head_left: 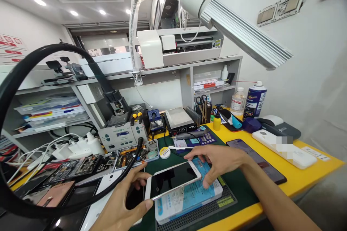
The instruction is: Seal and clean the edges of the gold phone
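Note:
A white-framed smartphone with a dark screen lies slanted over a blue and white box. My left hand is closed at the phone's left end, thumb at the near corner and fingers at the far side. My right hand arches over the box at the phone's right end. Its index fingertip is at the far edge of the phone, while the thumb is spread apart above the box. Under the box is a dark textured pad on a green mat.
A black ring-shaped tube arcs across the left. Disassembled phone parts and a parts tray lie left. A dark phone and white power bank lie right. Behind stand a soldering station and spray can.

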Demonstrator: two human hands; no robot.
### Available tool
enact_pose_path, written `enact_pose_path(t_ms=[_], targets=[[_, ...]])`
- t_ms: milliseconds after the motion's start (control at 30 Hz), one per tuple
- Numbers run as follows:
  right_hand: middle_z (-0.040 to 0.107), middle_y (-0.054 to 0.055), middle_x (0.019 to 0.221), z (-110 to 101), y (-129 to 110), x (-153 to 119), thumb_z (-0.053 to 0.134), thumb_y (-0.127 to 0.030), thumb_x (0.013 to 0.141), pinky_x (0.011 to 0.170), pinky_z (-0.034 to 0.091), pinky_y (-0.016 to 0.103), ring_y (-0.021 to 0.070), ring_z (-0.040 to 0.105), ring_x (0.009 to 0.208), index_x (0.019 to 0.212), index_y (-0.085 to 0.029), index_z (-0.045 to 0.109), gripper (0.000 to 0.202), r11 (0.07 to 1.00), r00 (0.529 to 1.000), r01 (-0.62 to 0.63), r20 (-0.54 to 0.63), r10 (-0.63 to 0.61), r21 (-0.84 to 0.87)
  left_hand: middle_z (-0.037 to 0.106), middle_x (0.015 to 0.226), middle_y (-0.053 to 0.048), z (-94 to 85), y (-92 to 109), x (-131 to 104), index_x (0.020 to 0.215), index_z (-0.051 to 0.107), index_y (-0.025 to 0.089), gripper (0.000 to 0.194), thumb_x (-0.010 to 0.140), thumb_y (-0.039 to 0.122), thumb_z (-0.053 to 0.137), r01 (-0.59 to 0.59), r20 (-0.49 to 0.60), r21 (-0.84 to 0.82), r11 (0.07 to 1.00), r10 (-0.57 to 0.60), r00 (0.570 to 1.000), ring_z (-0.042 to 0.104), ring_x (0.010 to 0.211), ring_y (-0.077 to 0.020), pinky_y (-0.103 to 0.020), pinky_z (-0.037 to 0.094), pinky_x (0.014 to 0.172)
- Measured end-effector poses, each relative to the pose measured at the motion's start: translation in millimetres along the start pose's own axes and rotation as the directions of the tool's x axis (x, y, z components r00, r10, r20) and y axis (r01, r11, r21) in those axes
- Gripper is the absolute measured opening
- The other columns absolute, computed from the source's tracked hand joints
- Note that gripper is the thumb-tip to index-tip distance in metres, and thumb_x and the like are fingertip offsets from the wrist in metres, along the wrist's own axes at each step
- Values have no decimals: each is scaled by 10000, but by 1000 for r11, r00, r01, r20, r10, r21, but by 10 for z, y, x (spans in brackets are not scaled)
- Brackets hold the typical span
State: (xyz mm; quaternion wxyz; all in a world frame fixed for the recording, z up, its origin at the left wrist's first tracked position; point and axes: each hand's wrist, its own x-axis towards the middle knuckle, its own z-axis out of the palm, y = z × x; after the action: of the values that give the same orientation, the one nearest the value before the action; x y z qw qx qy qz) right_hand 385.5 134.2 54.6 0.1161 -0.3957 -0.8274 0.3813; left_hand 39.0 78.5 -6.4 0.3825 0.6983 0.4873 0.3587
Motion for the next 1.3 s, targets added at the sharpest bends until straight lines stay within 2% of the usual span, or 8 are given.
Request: enact_pose_path(t_ms=[400,567,667,867,967,1067,1167,1300], targets=[[705,35,1166,105,80,41,847,-518,694,641,402,230,186,550,861,1328,-255,658,712,994,995,56,-89,-48,97,643,1169,-94,-34,81,3,1465,342,240,760,869,629,606,84,53,-117,990,-78,996,564,1002,-248,-366,392,868],[741,37,1049,253,78,-24,866,-498,680,633,408,242,161,540,764,1252,-229,710,652,976,969,95,-244,-46,194,680,1040,-84,-29,57,51,1384,438,187,785,809,670,667,78,66,-252,965,-63,996,574,957,-235,-332,415,805],[743,40,976,403,24,-90,853,-503,699,630,412,262,165,546,728,1167,-218,750,558,976,907,60,-420,35,210,691,990,-95,-29,41,97,1322,499,156,782,760,645,737,108,77,-342,933,-87,993,578,860,-211,-286,435,658],[745,53,998,721,-96,-148,721,-525,855,791,482,366,250,625,880,1009,-291,801,292,988,678,118,-735,-9,97,658,718,-37,-77,113,186,1243,552,111,747,716,574,807,245,136,-472,847,-205,969,512,520,-119,-232,420,479],[746,61,1032,798,-127,-122,683,-510,893,936,471,442,280,632,965,1070,-315,788,283,982,582,177,-812,-52,64,686,729,-76,-89,250,193,1179,599,100,664,711,512,826,305,173,-531,790,-251,952,569,574,-148,-219,423,456],[718,69,1126,745,-228,-75,646,-508,918,936,494,426,288,598,1067,1204,-316,738,356,970,525,223,-850,-36,97,714,853,-139,-36,397,157,1077,669,80,523,758,478,786,337,246,-612,715,-234,941,616,712,-188,-244,479,503],[662,80,1247,537,-435,9,618,-478,931,901,500,383,286,556,1149,1277,-282,690,405,937,562,286,-827,5,201,718,882,-171,96,485,90,1028,712,23,506,799,474,720,437,426,-726,530,-153,892,636,741,-203,-302,531,619],[715,65,1082,192,-705,228,657,-378,889,885,467,343,239,628,977,1092,-208,739,278,871,716,380,-695,-63,312,734,962,-185,367,505,-22,1162,675,-33,687,775,534,684,556,581,-789,261,20,814,672,818,-216,-325,516,770]])
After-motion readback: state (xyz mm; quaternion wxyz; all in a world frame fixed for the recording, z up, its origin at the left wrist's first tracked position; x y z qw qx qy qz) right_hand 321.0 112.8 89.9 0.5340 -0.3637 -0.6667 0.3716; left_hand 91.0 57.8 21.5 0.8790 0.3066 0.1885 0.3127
